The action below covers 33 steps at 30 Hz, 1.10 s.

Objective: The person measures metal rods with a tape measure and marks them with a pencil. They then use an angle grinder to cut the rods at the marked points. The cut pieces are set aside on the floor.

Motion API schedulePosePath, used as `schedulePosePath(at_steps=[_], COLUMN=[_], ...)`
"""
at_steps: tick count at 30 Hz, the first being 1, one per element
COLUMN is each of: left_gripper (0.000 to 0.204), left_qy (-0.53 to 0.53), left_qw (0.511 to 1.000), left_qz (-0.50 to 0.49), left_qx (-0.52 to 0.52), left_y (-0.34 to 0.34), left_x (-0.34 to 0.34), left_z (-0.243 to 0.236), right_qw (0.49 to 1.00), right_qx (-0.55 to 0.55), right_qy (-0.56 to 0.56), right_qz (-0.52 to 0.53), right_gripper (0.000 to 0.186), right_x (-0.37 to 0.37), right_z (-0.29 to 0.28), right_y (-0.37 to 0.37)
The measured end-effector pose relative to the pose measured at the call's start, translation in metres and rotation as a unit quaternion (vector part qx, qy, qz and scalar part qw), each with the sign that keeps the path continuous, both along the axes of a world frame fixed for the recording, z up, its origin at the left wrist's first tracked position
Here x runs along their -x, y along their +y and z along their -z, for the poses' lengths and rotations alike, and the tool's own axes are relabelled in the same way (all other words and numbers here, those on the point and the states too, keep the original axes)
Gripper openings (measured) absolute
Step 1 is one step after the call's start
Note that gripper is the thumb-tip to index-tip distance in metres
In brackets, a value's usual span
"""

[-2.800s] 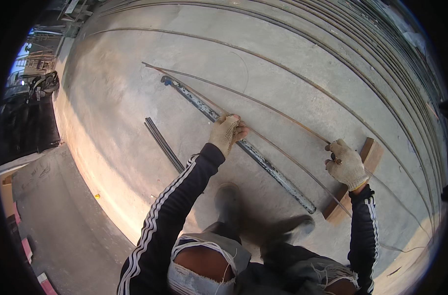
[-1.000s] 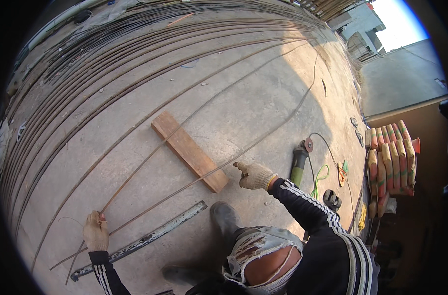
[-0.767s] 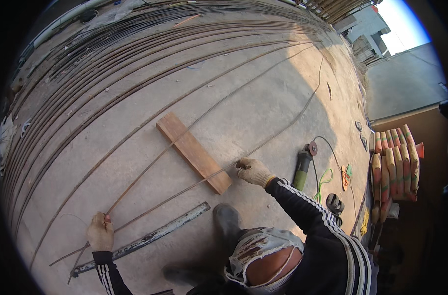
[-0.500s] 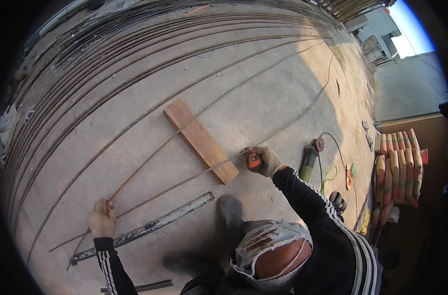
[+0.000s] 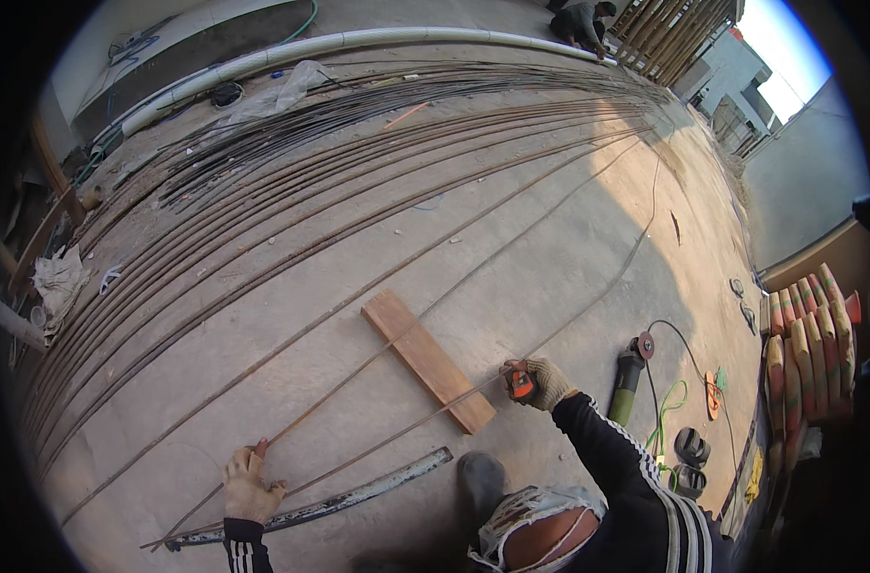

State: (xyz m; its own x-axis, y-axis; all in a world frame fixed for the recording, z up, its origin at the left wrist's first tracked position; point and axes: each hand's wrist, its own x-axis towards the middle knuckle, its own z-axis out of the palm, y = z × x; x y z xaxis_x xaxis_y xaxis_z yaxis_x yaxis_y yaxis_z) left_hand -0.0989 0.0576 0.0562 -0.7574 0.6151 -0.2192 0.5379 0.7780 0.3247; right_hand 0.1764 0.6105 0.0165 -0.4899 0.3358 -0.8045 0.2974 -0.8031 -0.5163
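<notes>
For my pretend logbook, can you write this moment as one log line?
left hand: at rod; right hand: holding orange-black tape measure; wooden block: under rod

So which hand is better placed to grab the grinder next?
Probably the right hand: it's much nearer the grinder, though it's holding an orange tool. The left hand is farther away, left of the wood block.

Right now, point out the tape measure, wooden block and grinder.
Tape measure (image 5: 522, 385): head view, on its orange face.
Wooden block (image 5: 432, 362): head view, middle of its top.
Grinder (image 5: 629, 376): head view, on its body, behind the disc.
</notes>
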Motion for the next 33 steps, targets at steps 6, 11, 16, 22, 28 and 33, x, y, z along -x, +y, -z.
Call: schedulePosePath(at_steps=[6,11,16,22,28,33], left_gripper=[0.071,0.049,0.034,0.03,0.022,0.024], left_qy=[0.004,-0.078,-0.126,-0.175,-0.111,-0.122], left_qw=[0.999,0.994,0.986,0.975,0.989,0.991], left_qz=[0.028,0.018,0.032,0.064,0.029,0.025], left_qx=[-0.021,-0.071,-0.102,-0.123,-0.088,-0.042], left_y=[0.001,0.015,0.047,0.09,0.099,0.098], left_x=[-0.004,-0.016,-0.035,-0.048,-0.038,-0.019], left_z=[-0.008,-0.02,-0.014,-0.004,0.007,0.013], right_qw=[1.0,0.999,0.996,0.993,0.996,0.994], right_qx=[-0.007,-0.041,-0.083,-0.108,-0.083,-0.099], right_qy=[0.004,0.01,-0.023,-0.052,0.015,-0.031], right_qz=[0.007,-0.007,-0.013,0.001,0.026,0.015], right_gripper=[0.023,0.024,0.023,0.027,0.029,0.033], right_x=[0.007,0.011,0.009,0.003,0.018,0.033], right_z=[-0.01,-0.016,-0.011,0.0,0.023,0.031], right_y=[0.003,0.018,0.052,0.104,0.111,0.105])
